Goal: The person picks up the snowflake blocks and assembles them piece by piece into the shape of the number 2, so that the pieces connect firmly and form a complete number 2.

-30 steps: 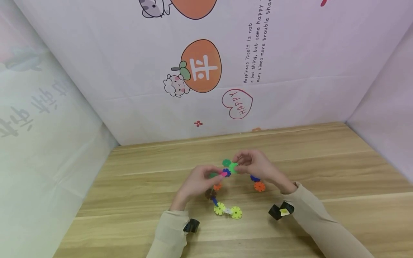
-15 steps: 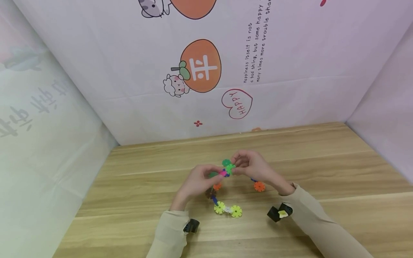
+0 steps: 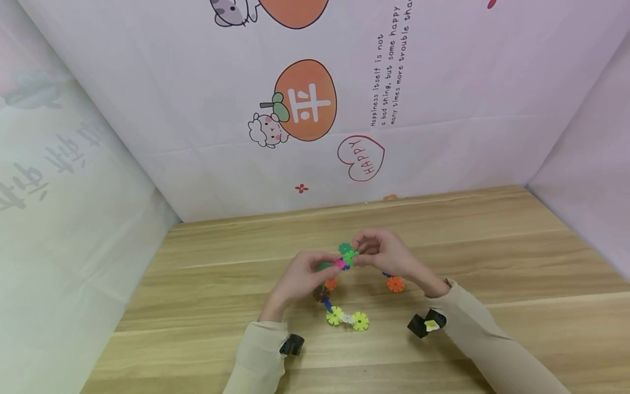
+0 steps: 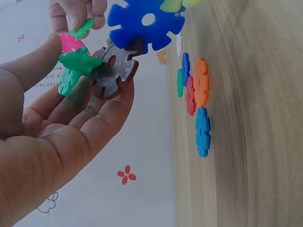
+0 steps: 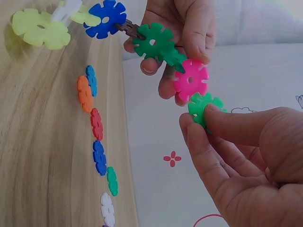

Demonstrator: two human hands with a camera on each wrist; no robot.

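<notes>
My left hand (image 3: pixel 300 276) pinches a pink notched flower disc (image 5: pixel 190 80) between thumb and fingers. From it runs a linked chain: two green discs (image 5: pixel 153 41), a brown disc (image 4: pixel 113 71), a blue disc (image 4: pixel 150 20), then a yellow disc, a white disc (image 5: pixel 66 9) and another yellow disc (image 5: pixel 40 29). The chain hangs toward me past my left palm. My right hand (image 3: pixel 386 256) grips a light green disc (image 5: pixel 200 109) by thumb and forefinger, its edge right at the lower edge of the pink disc. The fingertips of both hands almost meet.
Loose discs lie in a row on the wooden table (image 3: pixel 221 284) behind and below the hands: a light blue disc (image 4: pixel 202 132), an orange disc (image 4: pixel 201 82), a red disc (image 5: pixel 96 124), a green disc (image 5: pixel 112 181) and others. A printed white cloth (image 3: pixel 221 109) rises behind the table.
My right hand has moved slightly left, bringing the light green disc from beside the pink disc to its edge. My left hand has stayed in place, and the last half second shows little movement.
</notes>
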